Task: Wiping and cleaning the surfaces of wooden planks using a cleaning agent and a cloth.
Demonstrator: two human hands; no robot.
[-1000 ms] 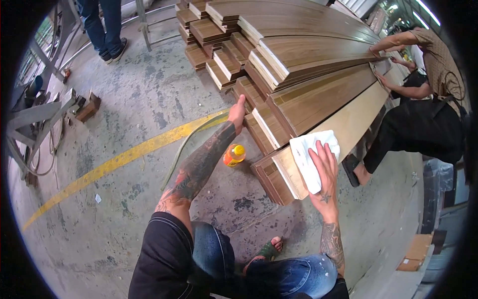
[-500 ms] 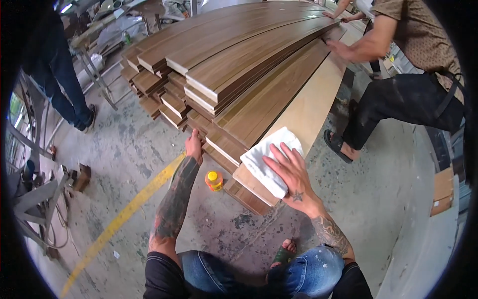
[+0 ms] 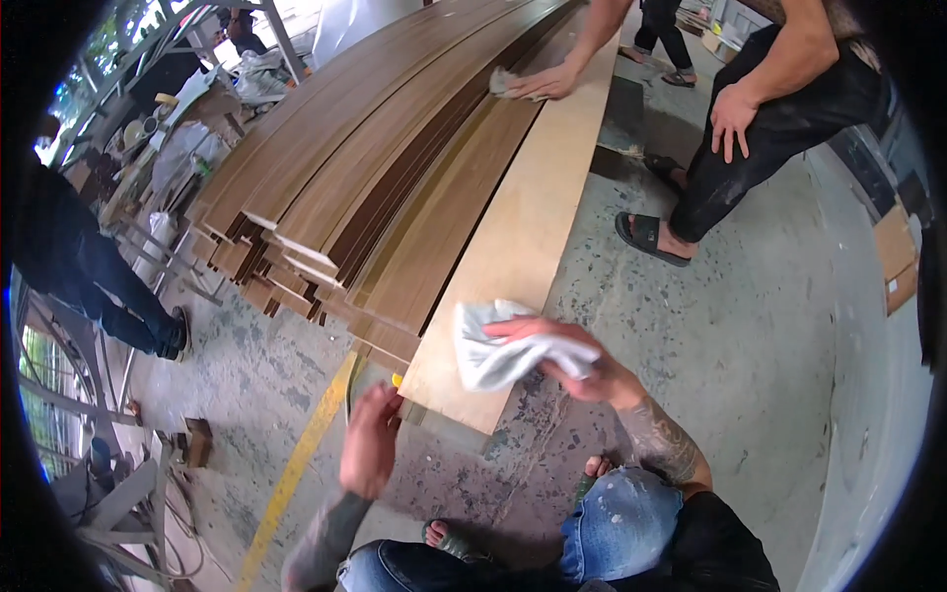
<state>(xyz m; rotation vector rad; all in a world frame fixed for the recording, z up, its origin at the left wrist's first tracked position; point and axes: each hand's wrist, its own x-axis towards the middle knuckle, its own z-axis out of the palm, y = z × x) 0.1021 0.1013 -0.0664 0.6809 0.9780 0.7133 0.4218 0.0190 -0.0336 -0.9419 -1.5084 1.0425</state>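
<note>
**A pale board (image 3: pixel 523 217) beneath a white cloth (image 3: pixel 483 350) in the right hand (image 3: pixel 602 377)**

At far left stands a person in dark blue trousers (image 3: pixel 123 296), beside grey metal framework. A yellow stripe (image 3: pixel 296 464) runs along the worn, stained concrete floor toward the boards. The left hand (image 3: pixel 371 444), slightly blurred, has its curled fingers at the near left corner of the pale board; whether they touch or grip it cannot be told. A yellow cap (image 3: pixel 398 380) shows just beside that corner. Brown boards (image 3: pixel 326 168), wood-grained, with pale cut ends, lie stacked in uneven steps. Along their right side lies the pale board: long, light tan and plain-faced, bordered on its left by a thin dark line. Over its near end is the white cloth, folded, softly creased and blurred, its right part reaching past the board's edge; contact with the surface cannot be told. A co-worker's hand (image 3: pixel 554 83) presses a greyish cloth (image 3: pixel 503 83) on a brown board farther along. The right hand is closed about the white cloth, which is bunched between its fingers. At right are the co-worker's black trousers (image 3: pixel 760 138) and a cardboard box (image 3: pixel 895 259).
</note>
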